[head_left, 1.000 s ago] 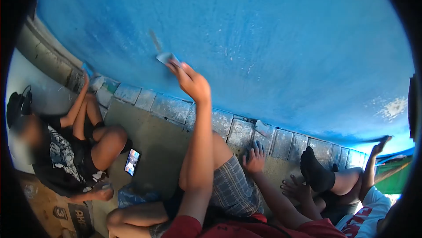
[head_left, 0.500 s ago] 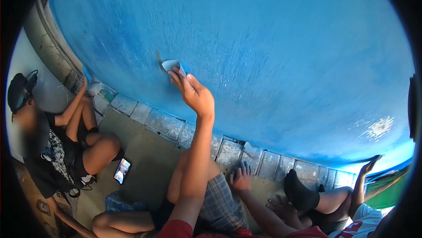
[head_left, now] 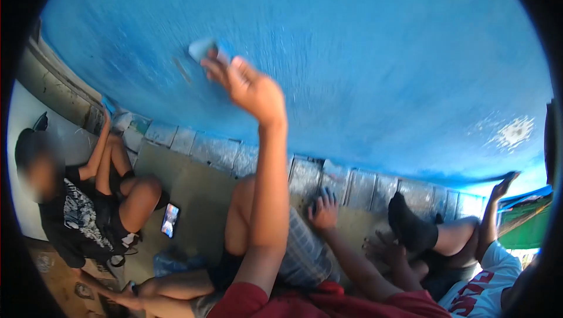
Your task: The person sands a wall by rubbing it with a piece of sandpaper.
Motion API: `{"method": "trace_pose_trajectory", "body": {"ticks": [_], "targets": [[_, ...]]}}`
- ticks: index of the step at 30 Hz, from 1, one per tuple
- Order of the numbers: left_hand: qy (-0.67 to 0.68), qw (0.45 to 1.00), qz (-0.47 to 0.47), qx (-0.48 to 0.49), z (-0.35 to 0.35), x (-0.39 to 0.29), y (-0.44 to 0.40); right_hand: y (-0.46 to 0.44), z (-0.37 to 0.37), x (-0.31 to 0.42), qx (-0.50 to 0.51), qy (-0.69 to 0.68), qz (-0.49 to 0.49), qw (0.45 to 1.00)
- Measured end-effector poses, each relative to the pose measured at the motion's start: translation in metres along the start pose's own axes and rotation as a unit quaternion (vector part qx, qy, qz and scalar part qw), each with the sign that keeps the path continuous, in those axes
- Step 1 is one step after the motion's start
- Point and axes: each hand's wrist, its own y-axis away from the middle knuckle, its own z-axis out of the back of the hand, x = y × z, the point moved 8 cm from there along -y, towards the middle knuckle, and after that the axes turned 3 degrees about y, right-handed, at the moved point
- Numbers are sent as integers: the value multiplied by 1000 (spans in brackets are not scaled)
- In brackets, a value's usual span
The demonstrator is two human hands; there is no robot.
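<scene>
My left hand (head_left: 255,92) is raised against the blue wall (head_left: 363,71), its fingers closed on a small curled, greyish piece of sandpaper (head_left: 202,50). The hand and paper are smeared by motion. The paper lies at the wall's surface, where fine streaks and darker blue patches show. Low on the right, my right hand (head_left: 324,209) rests at the edge of the grey paving blocks (head_left: 305,180), fingers spread and holding nothing. Its fingertips look stained blue-grey.
At left sits a person in a black shirt (head_left: 79,206), one hand up at the wall. Another person in a white shirt (head_left: 484,283) sits at right, a hand on the wall. A lit phone (head_left: 170,220) and a blue plastic bag (head_left: 176,262) lie on the floor.
My left hand has moved up the wall with the sandpaper. My right hand stays on the ground. The person at left has shifted, and their lower hand now shows near their knee.
</scene>
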Motion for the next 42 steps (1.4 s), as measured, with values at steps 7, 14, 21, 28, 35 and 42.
{"method": "trace_pose_trajectory", "body": {"ticks": [7, 14, 21, 28, 35, 42], "targets": [[4, 978, -181, 108, -37, -46, 103, 1, 2, 2, 6, -19, -6, 1000], [-8, 998, -43, 50, -26, -37, 36, 1, 2, -3, 1, -31, 3, 1000], [-6, 979, -182, 95, -47, -43, 114, -3, -4, -3, -25, -9, 11, 1000], [43, 994, -94, 31, -51, -72, 49, 0, -6, -1, -55, 0, 7, 998], [39, 996, -55, 59, -37, -41, 110, 5, -14, -2, -90, 27, 38, 995], [30, 992, -87, 83, -51, -89, 75, 7, -25, -4, -89, 80, 54, 991]]}}
